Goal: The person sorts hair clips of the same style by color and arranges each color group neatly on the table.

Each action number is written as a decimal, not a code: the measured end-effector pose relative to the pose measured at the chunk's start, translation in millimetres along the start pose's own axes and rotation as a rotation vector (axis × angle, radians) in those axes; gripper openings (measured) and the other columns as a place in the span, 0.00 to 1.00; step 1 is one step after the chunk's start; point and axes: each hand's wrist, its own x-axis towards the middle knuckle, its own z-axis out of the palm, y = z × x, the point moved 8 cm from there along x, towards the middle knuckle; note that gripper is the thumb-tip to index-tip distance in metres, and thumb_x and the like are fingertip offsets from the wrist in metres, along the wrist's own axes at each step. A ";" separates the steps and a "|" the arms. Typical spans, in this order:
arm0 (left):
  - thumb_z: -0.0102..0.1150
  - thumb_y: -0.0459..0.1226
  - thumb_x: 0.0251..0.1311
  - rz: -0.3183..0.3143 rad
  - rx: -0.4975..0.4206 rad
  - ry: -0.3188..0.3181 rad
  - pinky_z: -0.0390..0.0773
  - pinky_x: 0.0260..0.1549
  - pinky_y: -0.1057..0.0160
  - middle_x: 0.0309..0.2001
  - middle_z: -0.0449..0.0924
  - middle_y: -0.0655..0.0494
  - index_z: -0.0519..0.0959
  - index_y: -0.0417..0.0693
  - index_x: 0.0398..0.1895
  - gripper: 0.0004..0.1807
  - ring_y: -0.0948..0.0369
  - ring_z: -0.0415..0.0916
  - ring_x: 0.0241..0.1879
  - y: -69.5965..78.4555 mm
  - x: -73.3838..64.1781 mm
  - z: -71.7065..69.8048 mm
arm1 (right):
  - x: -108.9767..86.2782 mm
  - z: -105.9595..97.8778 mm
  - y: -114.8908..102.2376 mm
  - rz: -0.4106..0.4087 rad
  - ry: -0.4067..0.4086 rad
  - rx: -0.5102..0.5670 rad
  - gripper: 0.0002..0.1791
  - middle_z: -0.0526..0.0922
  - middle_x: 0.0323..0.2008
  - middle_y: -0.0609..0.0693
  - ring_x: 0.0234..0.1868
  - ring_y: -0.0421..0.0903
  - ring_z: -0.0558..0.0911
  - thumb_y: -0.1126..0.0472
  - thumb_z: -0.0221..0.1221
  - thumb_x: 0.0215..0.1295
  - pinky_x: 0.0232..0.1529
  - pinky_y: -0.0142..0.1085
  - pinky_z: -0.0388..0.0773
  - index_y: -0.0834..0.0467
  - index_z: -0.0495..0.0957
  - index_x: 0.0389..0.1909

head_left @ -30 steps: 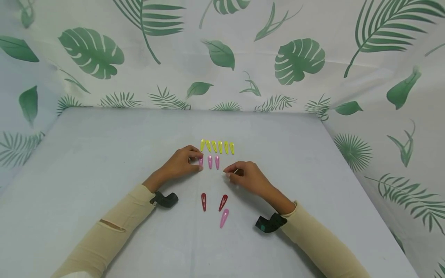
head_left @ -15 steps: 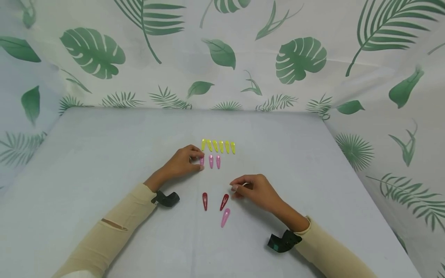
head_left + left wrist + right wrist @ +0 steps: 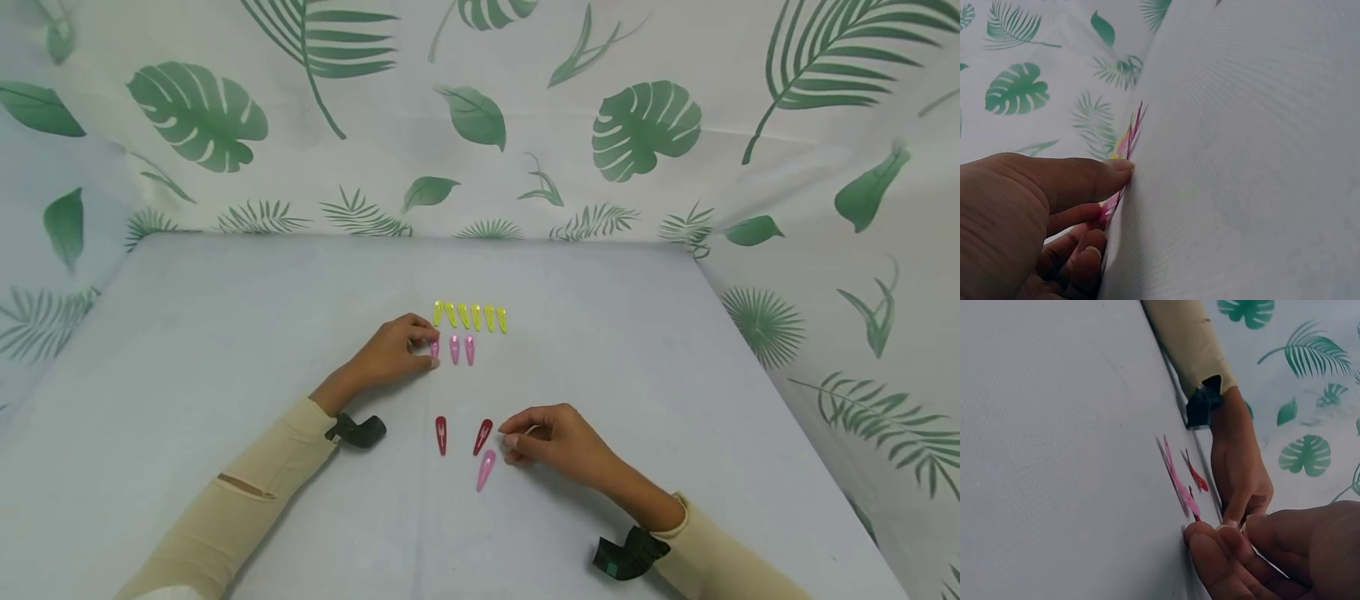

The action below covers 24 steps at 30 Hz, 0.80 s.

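Note:
My left hand [image 3: 390, 350] holds a pink snap hair clip [image 3: 435, 348] by its two ends, thumb at the near end and fingers at the far one. Two more pink hair clips [image 3: 454, 350] lie just right of it in a row. My right hand [image 3: 558, 442], its fingers loosely bent with nothing between them, is beside a red hair clip [image 3: 482, 437] and a loose pink hair clip [image 3: 486, 471]. Another red hair clip [image 3: 441, 436] lies further left. In the left wrist view, the thumb [image 3: 1100, 178] partly covers the pink clips.
Beyond the pink row, several yellow hair clips [image 3: 476, 317] form a row of their own. All lie on a white-covered table [image 3: 300, 275]. A leaf-patterned cloth [image 3: 360, 150] hangs behind it. Black cameras, such as the left wrist camera [image 3: 362, 432], stick out from both wrists.
My right hand has moved from beside the pink row toward me and to the right, down beside the red and loose pink clips. The left hand has stayed in place.

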 end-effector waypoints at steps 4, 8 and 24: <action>0.70 0.36 0.56 0.003 -0.001 0.000 0.76 0.43 0.58 0.54 0.74 0.46 0.81 0.38 0.54 0.22 0.56 0.74 0.44 -1.3 -0.1 0.3 | 2.2 3.4 -3.0 -0.022 -0.005 -0.020 0.08 0.84 0.36 0.51 0.31 0.45 0.85 0.67 0.60 0.66 0.33 0.36 0.81 0.63 0.83 0.44; 0.70 0.35 0.56 0.025 -0.004 -0.003 0.76 0.45 0.57 0.54 0.74 0.45 0.81 0.37 0.54 0.22 0.55 0.73 0.45 1.3 0.4 1.4 | 4.9 6.2 -7.9 -0.052 0.002 -0.063 0.08 0.85 0.38 0.50 0.31 0.43 0.84 0.67 0.62 0.65 0.32 0.34 0.79 0.61 0.84 0.43; 0.70 0.35 0.56 0.024 -0.004 0.011 0.76 0.44 0.58 0.54 0.74 0.45 0.81 0.38 0.54 0.22 0.55 0.73 0.45 -2.9 0.7 0.2 | 9.3 27.3 -15.9 -0.196 -0.039 -0.213 0.13 0.82 0.36 0.43 0.29 0.38 0.75 0.72 0.67 0.56 0.31 0.30 0.75 0.56 0.84 0.42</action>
